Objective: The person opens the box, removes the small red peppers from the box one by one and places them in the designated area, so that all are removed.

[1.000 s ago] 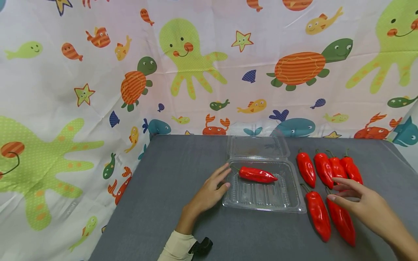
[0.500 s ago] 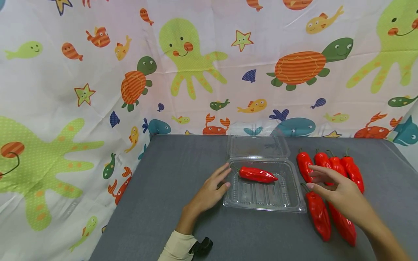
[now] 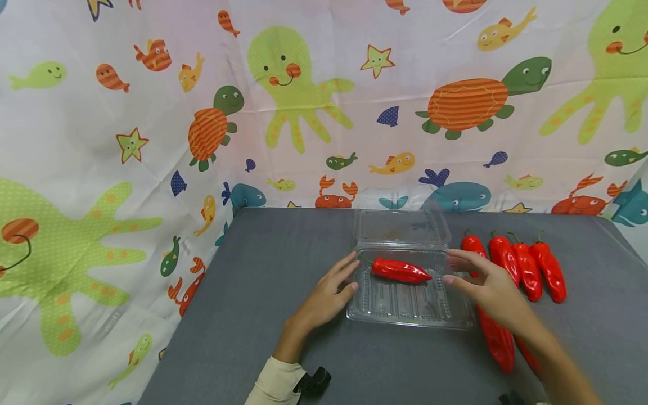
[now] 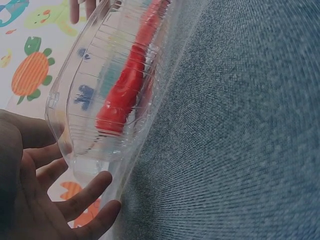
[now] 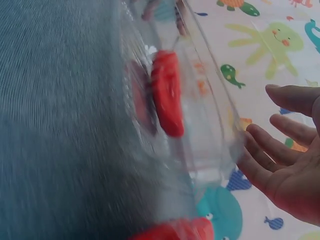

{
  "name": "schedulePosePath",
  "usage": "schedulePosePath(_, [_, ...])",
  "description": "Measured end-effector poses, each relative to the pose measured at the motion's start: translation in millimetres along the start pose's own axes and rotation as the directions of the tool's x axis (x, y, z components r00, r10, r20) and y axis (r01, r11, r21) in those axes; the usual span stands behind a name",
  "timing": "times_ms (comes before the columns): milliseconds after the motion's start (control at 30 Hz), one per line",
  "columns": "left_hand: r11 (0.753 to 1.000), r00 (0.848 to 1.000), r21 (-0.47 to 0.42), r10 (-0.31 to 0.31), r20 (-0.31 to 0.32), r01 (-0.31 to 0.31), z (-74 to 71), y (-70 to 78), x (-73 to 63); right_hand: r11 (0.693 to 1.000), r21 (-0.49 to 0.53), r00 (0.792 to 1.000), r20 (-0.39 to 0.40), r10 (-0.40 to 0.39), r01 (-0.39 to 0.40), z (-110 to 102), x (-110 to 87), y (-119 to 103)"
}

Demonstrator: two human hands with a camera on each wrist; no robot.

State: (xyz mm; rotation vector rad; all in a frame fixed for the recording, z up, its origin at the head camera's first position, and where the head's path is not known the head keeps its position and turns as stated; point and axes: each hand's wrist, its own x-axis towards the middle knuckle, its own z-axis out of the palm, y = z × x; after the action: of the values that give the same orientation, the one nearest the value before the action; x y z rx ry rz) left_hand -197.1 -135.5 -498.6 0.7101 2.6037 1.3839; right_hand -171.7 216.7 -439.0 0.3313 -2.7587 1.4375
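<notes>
A clear plastic clamshell box (image 3: 405, 315) stands with its lid raised at the back, seen in all three current views. One red pepper (image 3: 401, 270) with a dark stem lies crosswise inside. At the box's left side, my left hand (image 3: 324, 295) has extended fingers; in the left wrist view its fingertips (image 4: 102, 185) are against or very near the box's edge. My right hand (image 3: 488, 287) reaches to the box's right rim with loosely bent fingers, holding nothing. In the blurred right wrist view its fingers (image 5: 265, 150) are beside the box; whether they touch it is unclear.
Right of the box lie more red peppers: a back row with one pepper (image 3: 550, 273) at its right end, and a front pair with one pepper (image 3: 498, 343), partly under my right forearm. A grey-covered table (image 3: 283, 247) meets a sea-animal print curtain (image 3: 314, 112) behind.
My right hand has moved left from over the peppers to the box's right side. The back row's rightmost pepper has shifted slightly toward the front. My left hand keeps its place.
</notes>
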Motion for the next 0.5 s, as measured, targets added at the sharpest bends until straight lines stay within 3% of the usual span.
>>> schedulePosePath(300, [1.0, 1.0, 0.007, -0.009, 0.002, 0.009, -0.5, 0.7, -0.1, 0.995, 0.095, 0.998, 0.069, 0.003, -0.009, 26, 12.0, -4])
schedulePosePath(500, [1.0, 1.0, 0.009, -0.01, 0.001, 0.01, -0.9, 0.6, -0.2, 0.996, 0.085, 0.995, 0.092, 0.024, -0.032, 36, 18.3, -5])
